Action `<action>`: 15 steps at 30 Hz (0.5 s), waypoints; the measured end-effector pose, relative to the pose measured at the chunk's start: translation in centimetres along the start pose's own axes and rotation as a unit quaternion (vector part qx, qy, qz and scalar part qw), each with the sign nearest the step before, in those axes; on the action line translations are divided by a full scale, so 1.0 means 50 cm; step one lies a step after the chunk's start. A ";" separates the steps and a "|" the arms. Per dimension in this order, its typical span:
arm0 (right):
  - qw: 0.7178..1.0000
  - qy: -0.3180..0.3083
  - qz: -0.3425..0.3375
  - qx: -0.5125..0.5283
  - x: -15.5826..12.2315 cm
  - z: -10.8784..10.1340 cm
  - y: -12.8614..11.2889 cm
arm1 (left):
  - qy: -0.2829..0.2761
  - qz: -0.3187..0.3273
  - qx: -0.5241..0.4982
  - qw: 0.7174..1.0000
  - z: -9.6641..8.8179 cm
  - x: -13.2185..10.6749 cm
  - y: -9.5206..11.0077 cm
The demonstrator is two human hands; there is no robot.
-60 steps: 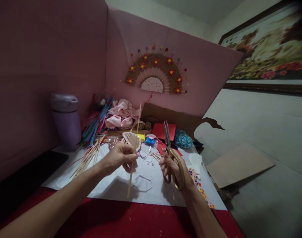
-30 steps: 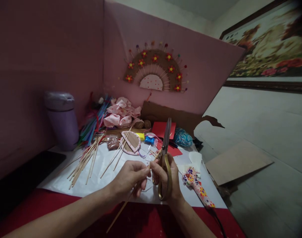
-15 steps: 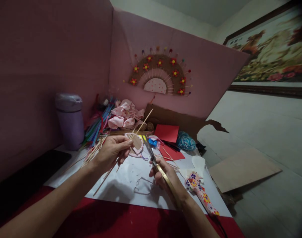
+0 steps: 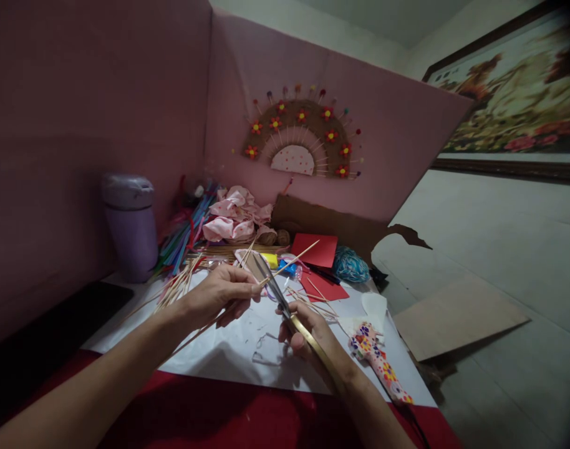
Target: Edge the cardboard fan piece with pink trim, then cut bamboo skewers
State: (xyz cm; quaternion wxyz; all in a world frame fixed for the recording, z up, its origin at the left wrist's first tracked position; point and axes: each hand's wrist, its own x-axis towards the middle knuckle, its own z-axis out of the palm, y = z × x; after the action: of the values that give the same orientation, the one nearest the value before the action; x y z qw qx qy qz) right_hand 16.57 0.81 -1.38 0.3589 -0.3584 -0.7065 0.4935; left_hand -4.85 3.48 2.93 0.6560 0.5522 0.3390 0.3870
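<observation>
Pinched in the fingers of my left hand (image 4: 229,292) are a few thin wooden sticks (image 4: 297,257). One stick slants up to the right and crosses the scissor blades. My right hand (image 4: 310,327) is closed round a pair of scissors (image 4: 273,284) with gold-coloured handles and dark blades pointing up and left. Whether the blades grip the stick I cannot tell. Behind my left hand lies a bundle of similar sticks (image 4: 179,287). Short stick pieces (image 4: 315,302) lie beyond my right hand. A cardboard shape with pink fabric edging (image 4: 257,265) is partly hidden behind the blades.
White paper (image 4: 210,362) covers the red table. Pink cloth (image 4: 238,215), red paper (image 4: 315,248), blue yarn (image 4: 352,265) and a purple tumbler (image 4: 131,227) stand or lie at the back. A flower-patterned glue gun (image 4: 381,365) lies right. A decorated cardboard arch (image 4: 292,112) hangs on the pink panel.
My left hand has turned and shifted slightly right, tipping the long stick from steep to a lower slant across the blades. The scissors have moved slightly left, their blades now closer to my left fingers.
</observation>
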 end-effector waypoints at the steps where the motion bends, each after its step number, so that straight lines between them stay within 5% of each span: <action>1: 1.000 -0.001 0.001 0.002 0.000 -0.001 0.001 | -0.001 -0.004 0.001 1.000 0.000 0.000 0.000; 15: 1.000 -0.009 0.007 0.010 0.002 0.000 0.005 | -0.016 -0.004 0.000 1.000 -0.002 0.003 -0.006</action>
State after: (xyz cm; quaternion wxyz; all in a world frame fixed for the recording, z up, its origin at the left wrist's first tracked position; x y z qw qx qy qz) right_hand 16.59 0.95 -1.62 0.3527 -0.3552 -0.7026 0.5058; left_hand -4.82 3.60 2.64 0.6627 0.5571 0.3310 0.3753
